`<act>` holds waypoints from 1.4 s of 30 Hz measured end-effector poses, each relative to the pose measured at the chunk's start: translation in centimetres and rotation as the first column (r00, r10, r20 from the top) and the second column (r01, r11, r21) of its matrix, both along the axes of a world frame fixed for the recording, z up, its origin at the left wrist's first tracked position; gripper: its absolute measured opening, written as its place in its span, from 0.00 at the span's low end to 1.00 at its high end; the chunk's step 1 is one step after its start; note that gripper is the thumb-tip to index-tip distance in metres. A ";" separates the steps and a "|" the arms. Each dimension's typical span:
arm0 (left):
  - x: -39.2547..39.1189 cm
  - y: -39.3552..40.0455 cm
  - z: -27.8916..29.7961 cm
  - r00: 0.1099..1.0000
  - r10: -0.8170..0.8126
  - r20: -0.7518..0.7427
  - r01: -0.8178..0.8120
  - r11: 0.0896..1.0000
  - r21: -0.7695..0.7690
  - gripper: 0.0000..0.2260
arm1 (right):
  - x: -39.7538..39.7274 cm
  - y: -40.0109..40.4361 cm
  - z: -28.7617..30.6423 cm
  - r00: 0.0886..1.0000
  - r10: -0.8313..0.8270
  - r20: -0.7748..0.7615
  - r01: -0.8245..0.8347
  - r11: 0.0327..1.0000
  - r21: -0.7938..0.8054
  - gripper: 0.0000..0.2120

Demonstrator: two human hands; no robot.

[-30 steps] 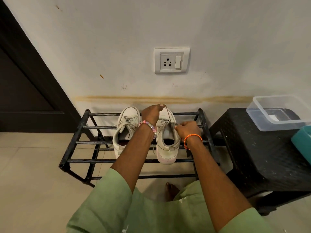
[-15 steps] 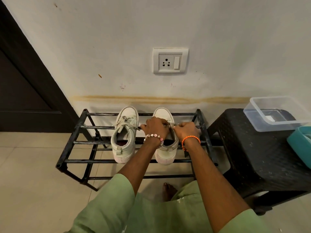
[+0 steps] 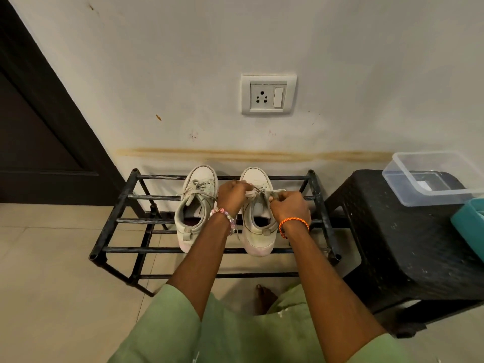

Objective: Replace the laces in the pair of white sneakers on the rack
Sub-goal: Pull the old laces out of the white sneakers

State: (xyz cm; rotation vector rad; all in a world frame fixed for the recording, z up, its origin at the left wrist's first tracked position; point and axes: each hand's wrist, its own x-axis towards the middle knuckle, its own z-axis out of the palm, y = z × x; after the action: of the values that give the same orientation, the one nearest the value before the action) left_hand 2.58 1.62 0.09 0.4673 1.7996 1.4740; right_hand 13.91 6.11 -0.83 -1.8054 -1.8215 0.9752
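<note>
Both white sneakers [image 3: 258, 213] stood mid-rack [image 3: 115, 221], toes toward stained wall [image 3: 183, 61]. Left hand [image 3: 231, 196] and right hand [image 3: 289, 209] pinched right sneaker's lace [image 3: 258, 191]. Tiled floor [image 3: 52, 284]; black stool [image 3: 406, 244] beside rack's right edge.

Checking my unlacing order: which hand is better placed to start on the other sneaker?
Left, probably: the left hand sits right beside the laced left sneaker; the right hand is farther off.

Scuffed black metal rack [image 3: 157, 249], matt textured plastic stool [image 3: 408, 258]

Both hands [image 3: 262, 201] pinching right sneaker's [image 3: 258, 218] lace [image 3: 258, 192]
</note>
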 end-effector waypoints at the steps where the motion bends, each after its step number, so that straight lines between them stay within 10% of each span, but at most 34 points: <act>1: 0.1 0.0 -0.1 0.996 0.022 0.089 -0.023 1.000 0.017 0.06 | 0.0 -0.2 0.0 1.000 -0.005 0.002 0.005 1.000 0.006 0.12; 8: 1.5 0.8 -1.3 0.973 0.171 0.152 -0.177 0.984 0.025 0.03 | 0.1 -0.4 0.2 1.000 -0.004 -0.029 0.003 1.000 -0.008 0.15; 11: 2.4 0.6 -0.9 0.970 -0.008 -0.243 -0.002 0.999 -0.042 0.05 | 0.2 -0.5 0.0 0.999 -0.022 -0.036 0.022 1.000 0.006 0.13; 13: 2.8 0.3 -1.2 0.756 -0.222 -0.615 0.116 0.971 -0.207 0.10 | 0.4 -0.8 -0.1 0.997 -0.043 -0.061 0.045 0.999 0.025 0.11; 16: 3.3 0.0 -1.2 0.584 -0.285 -0.760 0.087 0.953 -0.290 0.10 | 0.4 -1.7 -0.3 0.992 -0.083 -0.092 0.091 0.992 0.086 0.11; 26: 2.6 0.4 -0.7 0.751 -0.277 -0.599 0.135 0.953 -0.271 0.05 | 0.5 -2.6 -0.2 0.996 -0.073 -0.042 0.079 0.980 0.180 0.11; 35: 1.0 0.5 -0.1 0.980 -0.025 0.198 0.006 0.995 0.097 0.09 | 0.4 -2.6 -0.2 0.998 -0.056 -0.035 0.061 0.982 0.177 0.10; 39: 1.4 0.5 -1.3 0.987 -0.067 -0.146 0.056 0.995 -0.077 0.07 | 0.5 -2.5 -0.3 0.998 -0.054 -0.031 0.059 0.982 0.177 0.10; 42: 1.9 -0.3 -2.1 0.821 -0.273 -0.501 0.206 0.961 -0.186 0.09 | 0.6 -2.3 -0.3 0.998 -0.051 -0.022 0.054 0.981 0.186 0.10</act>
State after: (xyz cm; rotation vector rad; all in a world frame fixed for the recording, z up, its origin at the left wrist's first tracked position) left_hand 4.46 1.30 -2.04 1.0764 2.1345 1.1117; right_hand 14.48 3.84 -1.16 -1.7160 -1.7812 0.7702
